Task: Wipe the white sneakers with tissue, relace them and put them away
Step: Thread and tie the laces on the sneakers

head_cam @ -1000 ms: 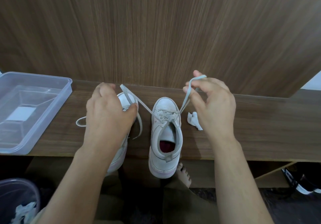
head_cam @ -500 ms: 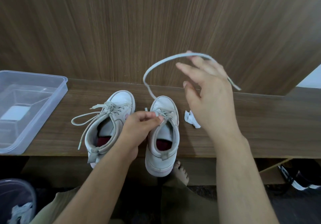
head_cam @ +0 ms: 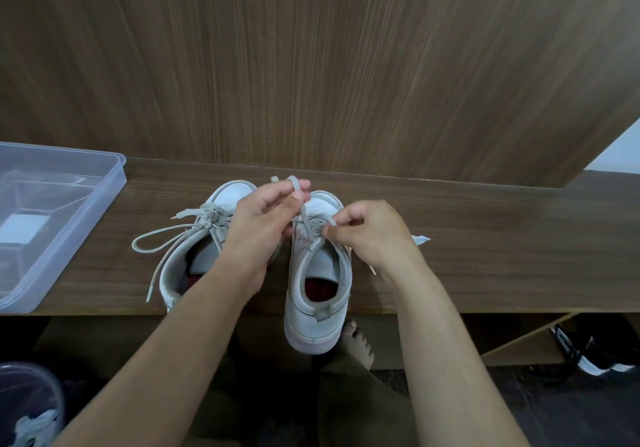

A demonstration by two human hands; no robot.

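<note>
Both hands pinch the lace (head_cam: 306, 218) over the right sneaker (head_cam: 317, 273) on the bench (head_cam: 485, 256): left hand (head_cam: 266, 219) lifts a loop beyond the knot, right hand (head_cam: 369, 235) holds the strand just beside it. Sneaker's length runs toe-away; tying likely next.

- two sneakers (head_cam: 317, 273) are sitting side by side at frame centre on the shelf (head_cam: 485, 256)
- a bin (head_cam: 52, 218) is lying at their left
- a tissue (head_cam: 420, 239) is lying at their right

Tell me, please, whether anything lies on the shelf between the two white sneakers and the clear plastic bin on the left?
Nothing visible does. Bare shelf separates the left sneaker from the clear bin; only that sneaker's own loose lace loop trails toward it. The right sneaker would have to pass the left one.
</note>
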